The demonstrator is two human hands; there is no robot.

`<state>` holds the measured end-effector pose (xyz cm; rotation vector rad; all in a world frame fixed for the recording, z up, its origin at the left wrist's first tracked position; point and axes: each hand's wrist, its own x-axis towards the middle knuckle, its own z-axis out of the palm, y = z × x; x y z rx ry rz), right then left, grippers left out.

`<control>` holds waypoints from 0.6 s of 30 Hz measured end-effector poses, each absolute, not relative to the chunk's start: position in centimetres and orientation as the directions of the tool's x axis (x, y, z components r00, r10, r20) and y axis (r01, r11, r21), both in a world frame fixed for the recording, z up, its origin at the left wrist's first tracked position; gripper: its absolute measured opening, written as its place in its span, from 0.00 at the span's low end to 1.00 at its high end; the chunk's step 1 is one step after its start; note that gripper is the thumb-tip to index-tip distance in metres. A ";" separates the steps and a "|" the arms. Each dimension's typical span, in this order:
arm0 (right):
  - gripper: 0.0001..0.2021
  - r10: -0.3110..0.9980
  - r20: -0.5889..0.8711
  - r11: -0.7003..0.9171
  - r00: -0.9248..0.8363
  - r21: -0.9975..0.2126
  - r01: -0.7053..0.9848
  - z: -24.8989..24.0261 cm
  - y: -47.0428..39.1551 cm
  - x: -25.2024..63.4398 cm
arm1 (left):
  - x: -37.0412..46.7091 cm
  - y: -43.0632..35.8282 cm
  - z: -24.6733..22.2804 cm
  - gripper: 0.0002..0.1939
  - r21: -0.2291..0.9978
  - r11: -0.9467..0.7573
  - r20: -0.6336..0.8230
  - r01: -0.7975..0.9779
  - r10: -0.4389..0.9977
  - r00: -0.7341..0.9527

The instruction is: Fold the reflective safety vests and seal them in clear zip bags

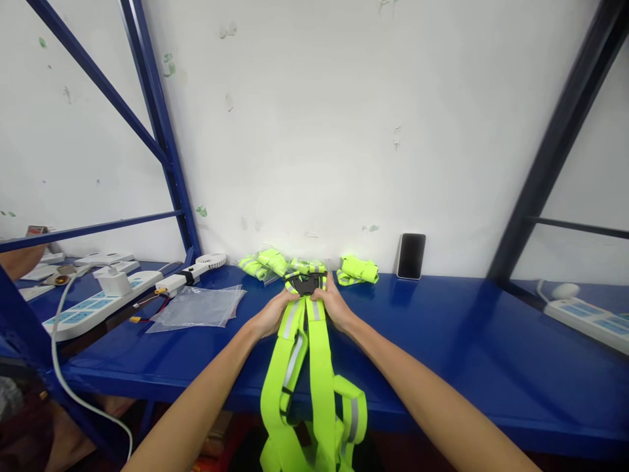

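over front edge of desk (442, 341), holds neon straps (322, 367) in left hand (271, 314) and right hand (337, 307); looks light, limp, best gripped near stiff black plate (305, 284).

Neon-yellow harness (322, 357) with grey stripes and black buckle (305, 284), loose loops down past front edge of blue table (442, 334).

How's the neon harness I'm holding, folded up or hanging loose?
Hanging loose: the harness trails in long straps past the table edge, below the left hand and right hand.

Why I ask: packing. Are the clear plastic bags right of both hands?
No, the clear plastic bags lie left of the left hand.
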<state>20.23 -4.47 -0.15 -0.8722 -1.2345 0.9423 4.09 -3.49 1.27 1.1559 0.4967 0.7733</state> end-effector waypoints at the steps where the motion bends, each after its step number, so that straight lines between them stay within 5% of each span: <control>1: 0.28 0.950 0.310 0.311 0.033 -0.935 -0.174 0.1 -4.6 20.1 | 3.8 -3.4 1.4 0.23 0.945 0.181 0.043 -0.272 0.756 0.653; 4: 0.28 0.978 0.205 0.177 -0.042 -0.917 -0.357 0.9 -5.1 19.7 | 3.4 -3.1 1.6 0.23 0.957 0.111 0.092 -0.268 0.760 0.643; 7: 0.25 0.987 0.159 0.149 0.018 -0.871 -0.468 1.2 -5.2 19.3 | 3.5 -2.8 1.4 0.21 0.958 -0.135 0.246 -0.253 0.837 0.489; 11: 0.18 0.995 0.096 0.100 0.031 -0.884 -0.457 0.8 -4.8 19.3 | 3.8 -2.8 0.9 0.20 0.905 -0.412 0.419 -0.108 0.816 0.398; 18: 0.15 0.992 0.127 0.125 0.025 -0.888 -0.444 0.6 -4.9 19.2 | 4.5 -3.4 0.2 0.24 0.864 -0.500 0.492 -0.056 0.815 0.305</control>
